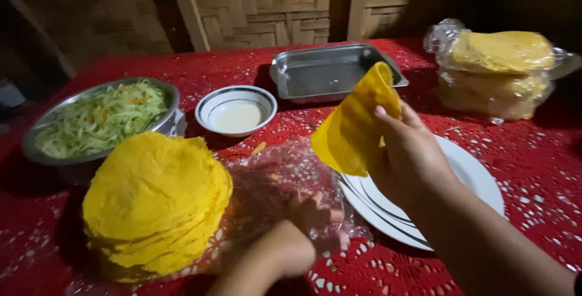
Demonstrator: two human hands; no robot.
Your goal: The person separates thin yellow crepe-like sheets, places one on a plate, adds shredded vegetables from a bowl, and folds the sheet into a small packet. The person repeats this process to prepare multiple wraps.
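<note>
from my head camera, my right hand is raised above the white plate and closed on a yellow wrapper, thumb pressed to its near face and fingers behind it. the wrapper hangs folded and curled from my grip, its upper edge standing above my fingertips, its lower corner drooping to the left, over the plate's left rim. it touches nothing but my hand.

my left hand is lower, nearer to me, and lies inside a crumpled clear plastic bag on the counter, which wears a red lace-patterned cloth. the plastic blurs the fingers, so i cannot tell whether that hand is open or gripping anything. the bag lies between the plate and a tall stack of yellow wrappers, which sits just left of my left hand, touching the bag's edge.

farther back, a metal bowl of shredded green vegetables stands behind the stack. a small white bowl with pale liquid is near the middle, and a metal tray sits behind it. at the far right, well apart from both hands, are more yellow wrappers in plastic packs. a woven wall closes off the back.
</note>
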